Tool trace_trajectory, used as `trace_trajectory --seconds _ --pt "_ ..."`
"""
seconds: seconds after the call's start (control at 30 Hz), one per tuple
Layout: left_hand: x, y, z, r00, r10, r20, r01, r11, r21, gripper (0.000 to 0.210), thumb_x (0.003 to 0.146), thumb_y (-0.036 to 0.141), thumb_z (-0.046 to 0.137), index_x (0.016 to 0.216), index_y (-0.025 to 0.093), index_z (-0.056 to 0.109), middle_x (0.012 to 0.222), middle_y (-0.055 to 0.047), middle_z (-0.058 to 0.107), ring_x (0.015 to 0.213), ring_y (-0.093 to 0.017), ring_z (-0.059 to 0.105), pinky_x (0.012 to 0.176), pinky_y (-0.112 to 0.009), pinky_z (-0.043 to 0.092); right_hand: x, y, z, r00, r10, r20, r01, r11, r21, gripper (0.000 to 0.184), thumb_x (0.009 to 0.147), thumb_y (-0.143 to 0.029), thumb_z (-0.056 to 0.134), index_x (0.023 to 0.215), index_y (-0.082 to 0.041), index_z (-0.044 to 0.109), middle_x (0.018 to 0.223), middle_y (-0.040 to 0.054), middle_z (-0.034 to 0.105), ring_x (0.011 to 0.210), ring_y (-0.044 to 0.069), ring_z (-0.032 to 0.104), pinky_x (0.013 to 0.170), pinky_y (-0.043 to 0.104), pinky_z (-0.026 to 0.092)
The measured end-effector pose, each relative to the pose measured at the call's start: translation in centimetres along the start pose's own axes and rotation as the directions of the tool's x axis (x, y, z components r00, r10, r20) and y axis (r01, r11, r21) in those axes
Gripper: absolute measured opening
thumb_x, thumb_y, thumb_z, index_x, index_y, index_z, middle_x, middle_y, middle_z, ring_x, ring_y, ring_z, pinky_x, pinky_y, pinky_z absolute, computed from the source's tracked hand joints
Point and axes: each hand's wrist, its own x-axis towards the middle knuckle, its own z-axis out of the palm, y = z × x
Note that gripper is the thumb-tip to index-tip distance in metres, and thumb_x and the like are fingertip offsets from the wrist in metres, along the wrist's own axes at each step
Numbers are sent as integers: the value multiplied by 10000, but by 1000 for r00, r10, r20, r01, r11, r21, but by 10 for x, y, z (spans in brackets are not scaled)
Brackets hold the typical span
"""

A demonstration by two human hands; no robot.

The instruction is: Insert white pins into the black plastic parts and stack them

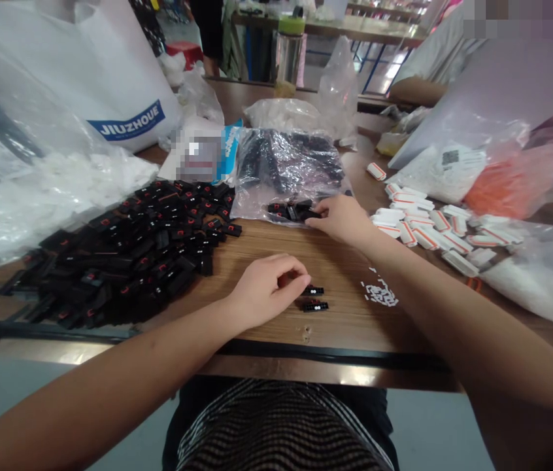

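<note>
Two short black plastic connectors (316, 307) with white spots lie on the wooden table in front of me. My left hand (269, 288) curls over the left end of the farther connector (314, 290), thumb and forefinger closed at it. Farther off, my right hand (342, 219) pinches at the edge of a small group of black connectors (289, 210) on the front of a clear plastic bag. That bag (251, 208) has more dark parts inside. The right fingertips partly cover the piece they touch. Small white slips (380, 293) are scattered beside my right forearm.
A big heap of black connectors (134, 255) with red bits spreads on the left. White parts with orange stripes (423, 229) are piled at right. Plastic bags (541, 275), a white JIUZHOUE sack (110, 72) and a bottle (289, 59) stand around. Another person's arm (416, 90) rests opposite.
</note>
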Motion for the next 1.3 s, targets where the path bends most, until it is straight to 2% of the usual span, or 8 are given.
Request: trace_trajectory --seconds 0.2,0.33,0.47,0.63,0.73,0.83,1.07,1.3 --pt "5 -10 2 976 -44 -211 56 997 52 249 892 175 640 1140 205 642 994 -27 637 745 -119 593 689 -267 492 -50 -2 -3 954 -299 35 287 939 192 232 817 -336 661 986 -234 782 875 35 737 762 179 644 697 309 468" --pt "8 -13 4 989 -48 -137 64 992 111 229 870 151 675 1089 215 654 969 -11 684 777 -139 629 732 -292 508 -74 -15 2 936 -314 157 292 945 147 206 835 -306 635 956 -215 775 840 37 739 728 178 648 683 312 463" --pt "6 -12 3 995 -44 -88 62 975 212 132 891 168 658 1010 223 669 875 7 676 765 -150 625 710 -291 486 -86 -12 -5 939 -295 176 237 927 291 242 838 -314 634 1017 -219 767 850 23 761 732 170 673 705 307 492" --pt "3 -8 4 998 -54 -34 62 954 294 112 907 199 656 1017 222 654 901 7 684 768 -156 610 719 -301 467 -115 51 -39 999 -34 -5 34 960 277 263 878 -405 581 854 -211 756 786 24 757 698 168 678 648 297 484" --pt "2 -6 5 999 -34 -13 36 944 328 113 916 213 651 1028 219 651 878 4 670 775 -163 604 725 -307 460 -135 97 -51 985 161 55 -165 983 80 234 838 -385 604 747 -217 739 651 18 713 610 175 639 575 307 437" --pt "2 -6 6 1000 -19 -5 19 941 338 114 916 221 654 1030 226 653 857 10 656 766 -160 598 723 -305 455 -151 125 -47 965 242 102 -249 967 58 218 817 -369 613 775 -225 771 730 24 751 662 193 663 620 322 460" --pt "2 -6 5 1000 -22 -8 23 946 322 113 912 221 657 1025 223 660 838 11 646 724 -147 578 676 -281 439 -166 127 -25 944 320 84 -330 934 140 266 790 -451 642 792 -217 770 727 24 737 653 184 642 597 305 454" --pt "2 -7 5 1000 -13 -5 14 950 312 108 911 217 650 1017 214 665 831 5 647 725 -147 577 684 -283 440 -176 137 -29 946 314 79 -321 940 114 326 825 -459 611 718 -185 752 579 18 665 543 162 577 508 291 373"
